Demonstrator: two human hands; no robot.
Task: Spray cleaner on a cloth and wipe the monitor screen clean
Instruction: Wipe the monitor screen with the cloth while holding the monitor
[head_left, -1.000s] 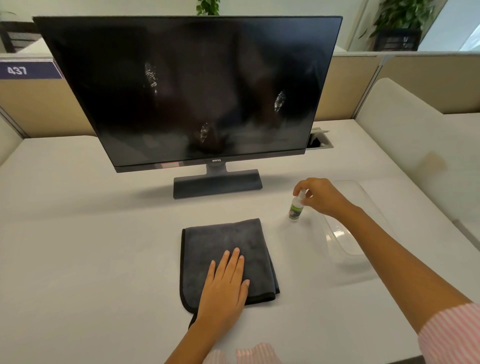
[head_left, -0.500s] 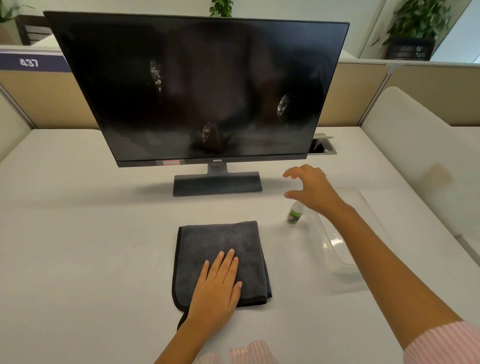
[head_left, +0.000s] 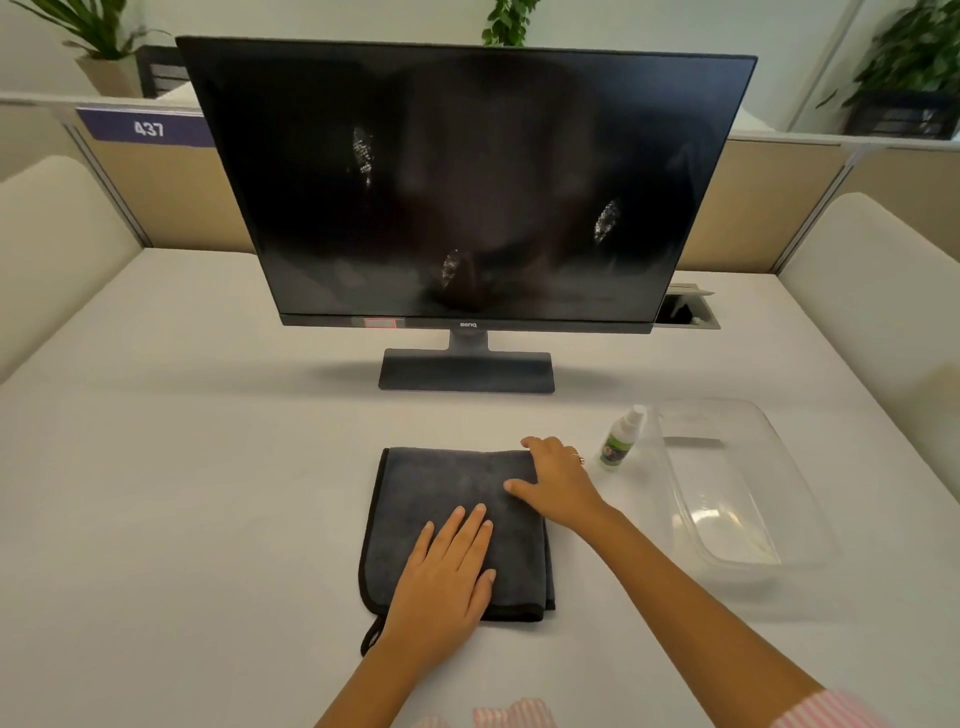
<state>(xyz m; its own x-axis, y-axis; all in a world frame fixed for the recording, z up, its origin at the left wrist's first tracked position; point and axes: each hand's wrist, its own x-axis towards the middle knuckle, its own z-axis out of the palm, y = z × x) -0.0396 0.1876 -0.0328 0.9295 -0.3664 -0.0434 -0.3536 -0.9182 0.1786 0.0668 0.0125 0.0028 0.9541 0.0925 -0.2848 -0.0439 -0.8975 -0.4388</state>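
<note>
Your left hand (head_left: 445, 571) lies flat on the near half of the cloth (head_left: 452, 525), fingers straight and spread a little, palm down; it grips nothing and reads as a weight that pins the fabric to the desk (head_left: 182, 493). Your right hand (head_left: 558, 483) sits on the far right corner of the cloth, fingers loosely spread and slightly curled over the edge, thumb out toward the middle; no fold is pinched between them, so call it open and resting. The cloth is dark grey, folded into a thick square with a black hem and a small loop trailing at its near left corner, and it lies directly in front of the monitor (head_left: 467, 182), likely so it comes straight up to the glass. The spray bottle (head_left: 618, 441) stands upright just beside your right hand, apart from it, between the cloth and the clear plastic tub (head_left: 779, 467); nobody holds it. Set there, it is within easy reach of the right hand. The screen is dark and carries three pale smeared patches: upper left of centre, right of centre, and low near the middle. Judgement: wiping is not begun, and whether the cloth is already damp cannot be told. Two hands on the cloth suggest you are squaring or gathering it.
</note>
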